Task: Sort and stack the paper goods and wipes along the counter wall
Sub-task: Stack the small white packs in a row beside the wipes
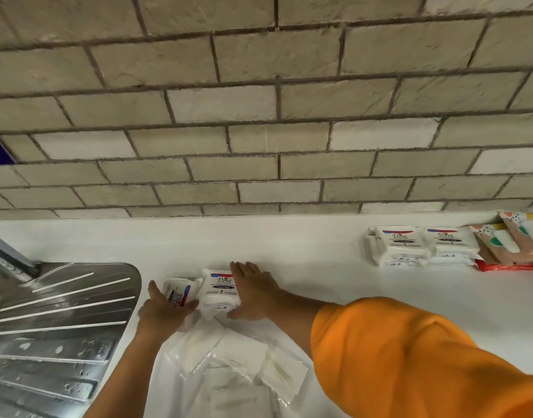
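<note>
Nearest the camera, a loose heap of clear-wrapped white paper napkin packets sprawls across the white countertop, running up between the two forearms. On the right, a bright orange sleeve fills the lower corner, and out of it comes the right hand, fingers flat and spread, thumb tucked under, pressed against the right edge of a white Dove wipes pack with a blue and red top band; that pack lies label-up, and the hand cups its side and near corner rather than closing round it. Just left of it, touching, sits a second white Dove wipes pack turned on its side, and the left hand has it clasped, fingers behind and thumb across the front. Left again, the ribbed stainless steel sink drainboard with water drops on it. Further back and well off to the right, near the wall, two stacks of white Dove wipes packs stand side by side, with colourful patterned paper packs leaning beside them over a red wrapper. Behind everything, the grey stone-tile wall.
</note>
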Demonstrator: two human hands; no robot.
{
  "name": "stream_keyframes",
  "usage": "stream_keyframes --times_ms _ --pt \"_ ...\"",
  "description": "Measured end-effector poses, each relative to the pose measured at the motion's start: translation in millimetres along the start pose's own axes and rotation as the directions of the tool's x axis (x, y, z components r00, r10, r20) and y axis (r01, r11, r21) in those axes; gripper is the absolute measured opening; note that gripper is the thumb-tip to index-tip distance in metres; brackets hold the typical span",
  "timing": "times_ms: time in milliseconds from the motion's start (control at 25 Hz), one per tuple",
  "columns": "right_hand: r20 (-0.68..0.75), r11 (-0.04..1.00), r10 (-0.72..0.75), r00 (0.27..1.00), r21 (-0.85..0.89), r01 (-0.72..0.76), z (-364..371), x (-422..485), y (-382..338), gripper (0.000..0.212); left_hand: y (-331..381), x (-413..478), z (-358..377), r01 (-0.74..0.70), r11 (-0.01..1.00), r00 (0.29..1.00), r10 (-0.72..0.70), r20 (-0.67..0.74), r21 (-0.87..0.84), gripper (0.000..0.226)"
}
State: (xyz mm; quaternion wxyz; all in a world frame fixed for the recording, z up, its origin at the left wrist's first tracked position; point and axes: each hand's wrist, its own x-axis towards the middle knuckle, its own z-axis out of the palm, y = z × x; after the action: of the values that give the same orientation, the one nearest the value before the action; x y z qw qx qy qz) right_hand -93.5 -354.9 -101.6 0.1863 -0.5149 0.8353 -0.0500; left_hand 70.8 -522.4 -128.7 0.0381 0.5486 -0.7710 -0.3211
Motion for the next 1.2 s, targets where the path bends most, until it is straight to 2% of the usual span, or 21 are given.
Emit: stream_keyframes --times_ms 120,280,440,640,840,920,1000,1040,1080,1200 --pt "0.023 0.999 0.024 0.999 -0.024 -0.023 6 12 -6 0.114 -1 -2 -2 -0.026 1.000 0.999 0.026 0.022 0.005 0.137" --pt "-0.094 0.998 -0.017 0.995 -0.069 0.011 8 15 -5 0.092 0 -16 -7 -0.045 0.995 0.999 0.044 -0.006 -0.088 0.135" --pt "-0.344 0.992 -0.124 0.931 -0.044 0.116 12 -1 11 0.084 7 -40 -8 -0.129 0.977 0.979 0.097 -0.179 -0.172 0.139" --pt "-0.463 0.981 -0.043 0.885 0.148 0.126 1 -40 46 0.084 39 -77 -3 -0.240 0.955 0.928 0.174 -0.328 -0.173 0.132" --pt "-0.554 0.976 0.039 0.832 0.199 0.087 0 -89 88 0.079 82 -109 16 -0.223 0.912 0.957 0.139 -0.253 -0.344 0.130" --pt "-0.584 0.977 0.074 0.808 0.205 0.059 -2 -109 107 0.079 101 -123 25 -0.221 0.866 0.968 0.140 -0.207 -0.448 0.095" --pt "-0.593 0.976 0.107 0.798 0.215 0.030 -6 -128 127 0.078 124 -143 39 -0.181 0.735 0.983 0.147 -0.108 -0.654 0.054" --pt "-0.593 0.975 0.122 0.796 0.221 0.016 -10 -138 138 0.078 136 -153 46 -0.136 0.671 0.987 0.158 -0.038 -0.729 0.042" --pt "-0.595 0.975 0.134 0.792 0.223 0.003 -13 -148 149 0.078 146 -161 54 -0.093 0.614 0.984 0.178 0.023 -0.784 0.038" --pt "-0.604 0.977 0.163 0.780 0.210 -0.041 -23 -176 184 0.077 173 -176 77 0.005 0.540 0.976 0.179 0.121 -0.842 0.055"
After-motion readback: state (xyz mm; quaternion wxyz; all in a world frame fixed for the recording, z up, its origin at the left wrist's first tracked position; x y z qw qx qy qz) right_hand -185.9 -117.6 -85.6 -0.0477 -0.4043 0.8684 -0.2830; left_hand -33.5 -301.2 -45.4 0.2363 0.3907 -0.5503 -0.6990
